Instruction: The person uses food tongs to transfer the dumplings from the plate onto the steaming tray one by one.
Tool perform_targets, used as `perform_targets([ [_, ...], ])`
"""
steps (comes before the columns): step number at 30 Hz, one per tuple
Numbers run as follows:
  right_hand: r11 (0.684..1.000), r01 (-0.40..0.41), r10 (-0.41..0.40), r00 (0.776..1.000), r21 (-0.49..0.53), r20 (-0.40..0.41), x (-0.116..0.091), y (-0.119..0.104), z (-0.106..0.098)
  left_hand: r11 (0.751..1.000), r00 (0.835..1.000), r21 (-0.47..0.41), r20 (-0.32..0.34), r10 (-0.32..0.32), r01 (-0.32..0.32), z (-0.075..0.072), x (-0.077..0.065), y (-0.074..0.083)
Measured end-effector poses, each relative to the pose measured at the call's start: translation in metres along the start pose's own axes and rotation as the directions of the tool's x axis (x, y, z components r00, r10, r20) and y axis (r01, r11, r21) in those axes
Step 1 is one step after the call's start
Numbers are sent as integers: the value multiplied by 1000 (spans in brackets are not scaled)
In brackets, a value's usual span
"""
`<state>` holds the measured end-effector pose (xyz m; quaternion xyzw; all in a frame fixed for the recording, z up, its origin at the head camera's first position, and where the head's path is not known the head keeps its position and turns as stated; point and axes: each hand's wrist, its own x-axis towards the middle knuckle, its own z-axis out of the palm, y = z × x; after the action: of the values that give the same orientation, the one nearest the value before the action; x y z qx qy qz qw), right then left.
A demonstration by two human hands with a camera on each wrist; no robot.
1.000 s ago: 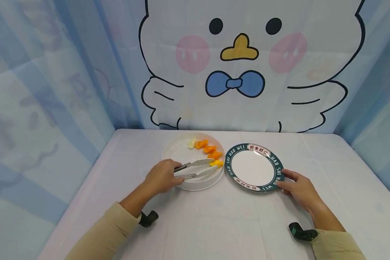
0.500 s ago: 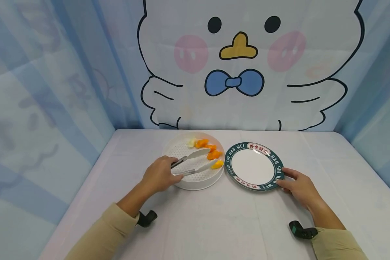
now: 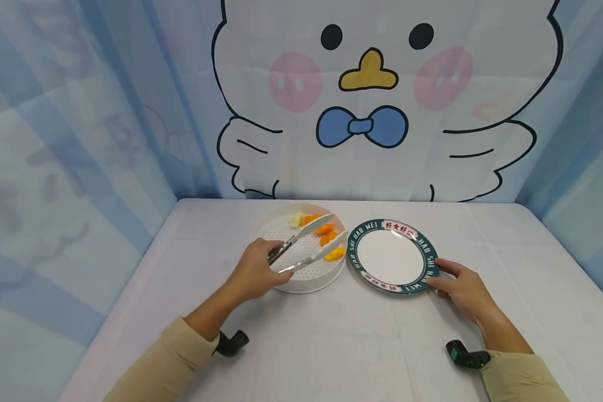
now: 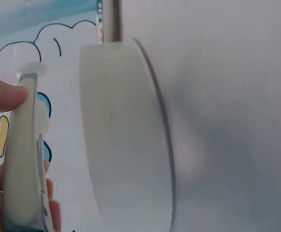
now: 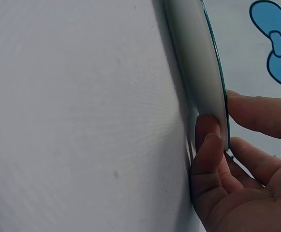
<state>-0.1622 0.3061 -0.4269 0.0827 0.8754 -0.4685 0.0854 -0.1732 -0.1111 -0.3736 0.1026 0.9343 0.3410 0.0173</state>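
My left hand [image 3: 253, 271] holds metal tongs [image 3: 310, 228] with pale tips, their arms spread apart over a round white tray [image 3: 301, 287] with a dotted bottom. Nothing shows between the tips. Along the tray's right side lie several small orange pieces [image 3: 328, 238], a pale yellow piece [image 3: 296, 219] and a yellow piece [image 3: 335, 254]. In the left wrist view, thumb and fingers are round the tongs [image 4: 22, 159]. My right hand [image 3: 464, 293] pinches the right rim of a white plate [image 3: 392, 259] with a green lettered border, thumb above and fingers beneath in the right wrist view.
Tray and plate stand side by side on a white-covered table [image 3: 331, 346], close together at the far half. A curtain with a cartoon figure [image 3: 362, 167] rises behind the table. A black wrist camera [image 3: 231, 343] hangs by each sleeve.
The tongs have spread wider and their tips have risen away from the yellow piece, swinging up and right. My right hand and the plate stay in place.
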Motion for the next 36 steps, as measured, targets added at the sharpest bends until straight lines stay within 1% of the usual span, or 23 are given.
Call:
perform_targets([
  [7, 1000, 8, -8, 1000, -6, -3, 2, 2, 1, 995, 999, -96, -22, 32, -34, 12, -7, 9],
  [13, 1000, 10, -10, 1000, 0, -3, 1, 1, 0, 990, 993, -95, -54, 104, -108, 25, -13, 19],
  [18, 1000, 8, -8, 1000, 0, 1, 0, 0, -1, 984, 987, -82, -43, 154, -157, 41, -16, 27],
  [21, 1000, 2, -2, 1000, -1, 2, -1, -1, 0, 983, 985, -65, -34, 171, -173, 52, -17, 32],
  [25, 1000, -9, 9, 1000, -4, 1, -1, -2, 0, 984, 984, -42, -25, 174, -175, 65, -18, 39],
  [28, 1000, -10, 10, 1000, -6, 0, 0, -2, 0, 986, 986, -21, -27, 162, -163, 72, -19, 45],
  [32, 1000, -7, 7, 1000, -16, 1, 0, -3, -1, 991, 991, 14, -22, 132, -132, 79, -20, 51],
  [36, 1000, -7, 7, 1000, -17, 4, 0, -3, -1, 994, 996, 67, 0, 87, -87, 85, -21, 58],
])
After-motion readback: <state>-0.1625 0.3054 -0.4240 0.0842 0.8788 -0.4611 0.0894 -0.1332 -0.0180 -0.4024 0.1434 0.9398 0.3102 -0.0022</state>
